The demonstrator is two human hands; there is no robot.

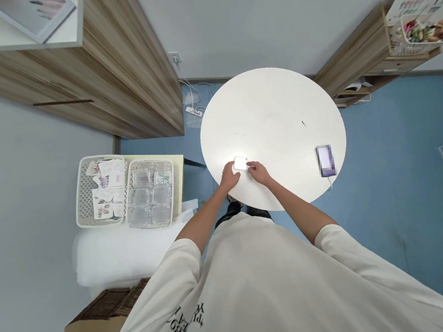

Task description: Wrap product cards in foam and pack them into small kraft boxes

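Note:
Over the near left part of the round white table I have a small white card with dark marks along its edges. My left hand grips its left side and lower corner between thumb and fingers. At the opposite edge, my right hand has its fingertips pinched together on the card. Glare washes out the card's face, so I cannot read what is on it.
On the table's right lies a phone with a cable. To the left, a side table bears a white basket of printed cards and a clear compartment tray. A wooden cabinet and a power strip are beyond.

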